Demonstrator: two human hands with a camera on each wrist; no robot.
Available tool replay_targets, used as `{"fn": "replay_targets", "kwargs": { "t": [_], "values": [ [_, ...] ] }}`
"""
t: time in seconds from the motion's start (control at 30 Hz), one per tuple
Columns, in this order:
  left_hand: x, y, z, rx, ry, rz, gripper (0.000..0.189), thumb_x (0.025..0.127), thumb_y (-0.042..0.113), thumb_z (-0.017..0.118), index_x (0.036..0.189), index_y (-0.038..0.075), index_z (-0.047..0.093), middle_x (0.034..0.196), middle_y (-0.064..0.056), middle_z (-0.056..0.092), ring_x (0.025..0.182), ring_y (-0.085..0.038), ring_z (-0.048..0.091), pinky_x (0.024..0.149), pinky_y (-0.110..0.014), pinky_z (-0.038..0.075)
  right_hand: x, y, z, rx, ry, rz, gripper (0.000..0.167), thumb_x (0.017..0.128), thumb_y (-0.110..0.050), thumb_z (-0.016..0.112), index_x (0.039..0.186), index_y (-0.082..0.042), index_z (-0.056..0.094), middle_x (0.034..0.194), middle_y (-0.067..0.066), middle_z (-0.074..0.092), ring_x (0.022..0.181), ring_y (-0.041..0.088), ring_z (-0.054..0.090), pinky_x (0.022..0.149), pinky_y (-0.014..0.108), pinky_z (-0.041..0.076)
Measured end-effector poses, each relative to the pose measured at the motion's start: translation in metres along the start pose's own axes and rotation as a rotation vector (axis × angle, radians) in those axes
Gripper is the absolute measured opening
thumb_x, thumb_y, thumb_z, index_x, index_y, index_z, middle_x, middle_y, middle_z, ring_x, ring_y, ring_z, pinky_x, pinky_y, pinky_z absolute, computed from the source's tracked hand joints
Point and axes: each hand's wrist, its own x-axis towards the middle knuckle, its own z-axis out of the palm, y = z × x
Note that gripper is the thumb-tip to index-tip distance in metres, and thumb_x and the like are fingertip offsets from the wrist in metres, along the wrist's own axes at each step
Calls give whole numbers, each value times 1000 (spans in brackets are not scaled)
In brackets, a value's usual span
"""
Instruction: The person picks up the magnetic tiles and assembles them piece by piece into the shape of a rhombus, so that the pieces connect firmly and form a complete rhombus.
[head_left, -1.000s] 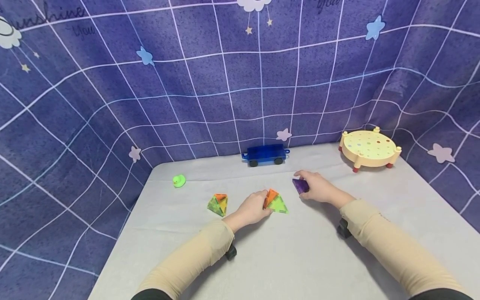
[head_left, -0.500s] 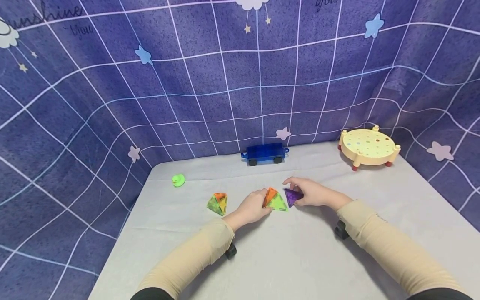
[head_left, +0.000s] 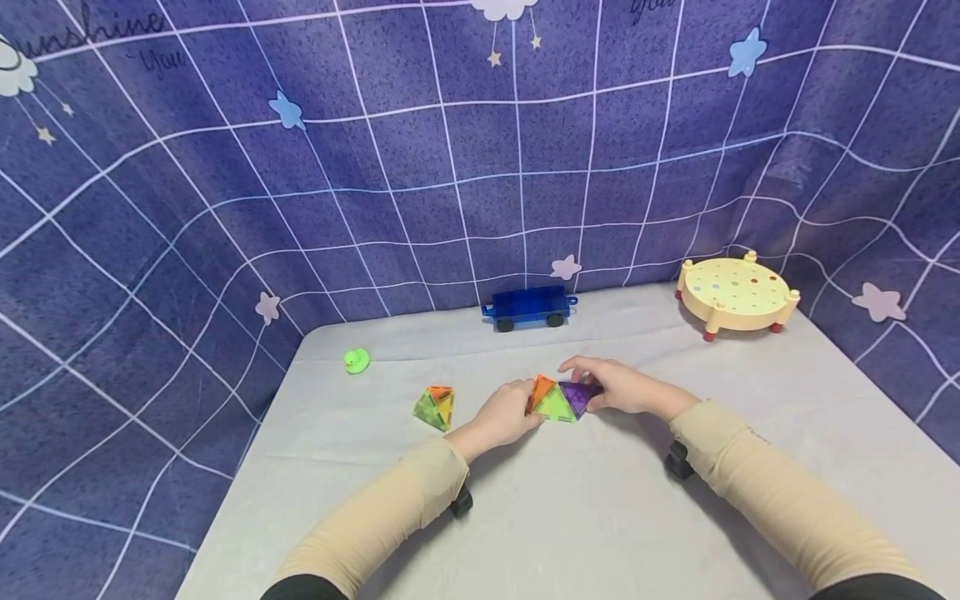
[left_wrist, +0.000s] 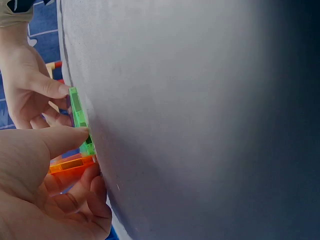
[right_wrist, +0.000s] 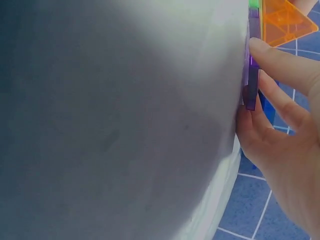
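Note:
Near the middle of the table, my left hand (head_left: 506, 414) grips joined magnetic tiles. Its thumb touches the green triangular tile (left_wrist: 77, 107), and its fingers lie behind the orange tile (left_wrist: 72, 164), which stands up from the surface in the right wrist view. My right hand (head_left: 624, 386) pinches a purple triangular magnetic tile (head_left: 578, 397) between thumb and fingers. In the head view the purple tile lies against the right side of the green one. Part of the orange tile is hidden by my left hand.
To the left sit a small group of orange, yellow and green tiles (head_left: 436, 407) and a green toy duck (head_left: 357, 361). A blue wheeled toy wagon (head_left: 531, 308) stands at the back. A yellow dotted toy table (head_left: 735, 292) is at the back right, before the curtain (head_left: 420, 192).
My right hand has moved left with the purple tile, bringing it from a gap to contact with the green tile. My left hand has stayed in place on its tiles.

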Motion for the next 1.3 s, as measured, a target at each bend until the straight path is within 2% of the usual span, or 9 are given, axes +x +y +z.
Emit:
{"fn": "replay_targets", "kwargs": {
  "t": [0.37,0.73,0.87,1.07,1.3],
  "values": [
    [-1,-2,0,8,14,21,46,93,27,76,127,0,61,99,-5,63,91,-19,62,80,-35,52,1,1,-6,139,46,26,69,77,4,84,137,0,51,114,20,68,111,38,64,94,53,52],
    [-3,0,-1,-5,-3,1,55,94,27,75,137,-3,57,119,-13,67,109,-26,65,94,-38,52,7,-7,-4,230,64,-29,67,80,5,83,137,7,49,115,24,66,108,39,64,93,47,54],
    [-3,1,-2,-9,-7,-3,55,94,27,75,137,-3,58,120,-13,66,110,-26,65,95,-38,52,10,-8,-1,262,57,-42,68,80,5,83,138,8,48,115,22,65,106,38,64,93,46,55],
    [-2,0,-2,-4,-3,7,51,94,27,76,132,-1,60,108,-8,66,98,-21,64,86,-35,53,13,-6,5,243,59,-70,65,81,3,82,137,8,49,113,20,65,104,37,63,93,50,54],
    [-3,-1,-2,5,8,34,43,93,26,76,127,3,63,96,-3,62,87,-18,61,78,-33,51,12,-7,8,188,47,-70,64,86,-7,80,140,8,49,131,31,57,112,45,62,97,58,48]
  ]
}}
